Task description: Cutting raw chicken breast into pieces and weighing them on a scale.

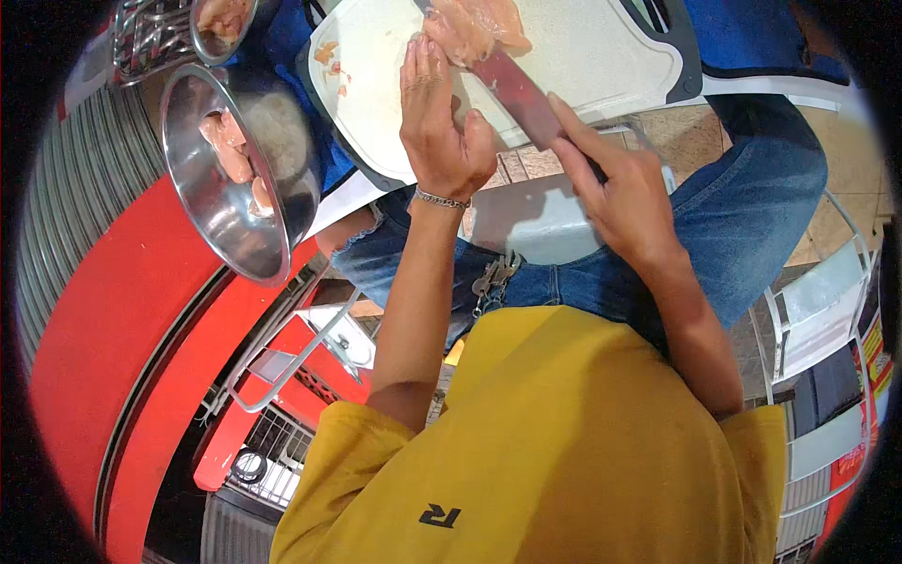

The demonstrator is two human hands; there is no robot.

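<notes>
A white plastic cutting board [599, 70] with dark grey corners lies before me, bearing raw chicken breast [493, 25] near its far edge. My right hand [620, 183] grips the handle of a wide-bladed knife [518, 95], whose blade reaches to the meat and partly passes out of sight at it. With fingers stretched and close together, my left hand [440, 120] rests its fingertips at the near left edge of the chicken. Small meat scraps [335, 63] lie on the board's left side.
Left of the board, a large steel bowl [204, 190] holds several chicken pieces [229, 148]. Beyond it are a smaller steel bowl [197, 49] with meat and a wire rack [151, 32]. Metal-framed chairs [821, 310] stand at the right. My knees are under the table edge.
</notes>
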